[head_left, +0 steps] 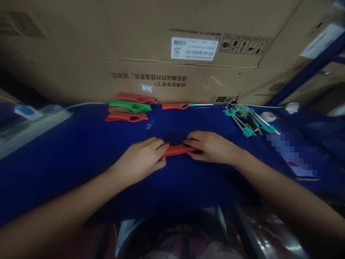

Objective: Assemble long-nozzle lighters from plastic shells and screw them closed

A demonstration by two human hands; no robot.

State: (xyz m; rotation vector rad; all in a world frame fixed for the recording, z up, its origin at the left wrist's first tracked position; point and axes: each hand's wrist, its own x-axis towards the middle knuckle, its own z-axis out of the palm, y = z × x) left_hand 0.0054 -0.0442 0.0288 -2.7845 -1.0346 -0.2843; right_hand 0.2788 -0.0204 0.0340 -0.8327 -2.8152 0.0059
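Your left hand (142, 158), right hand (212, 147): fingers (157, 144) clamp opposite ends of orange lighter body (176, 150); keep it flat on tabletop (81, 151), press evenly.

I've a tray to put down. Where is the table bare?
Bare cloth lies left of the left hand, between the power strip and the handles. Another patch lies between the right hand and the far lighter. The right is crowded with rods.

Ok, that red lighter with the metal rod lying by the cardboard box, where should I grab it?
Probably the thick handle end of the red lighter, reaching in from above on the near side: it lies flat along the cardboard box, and the rod is thin.
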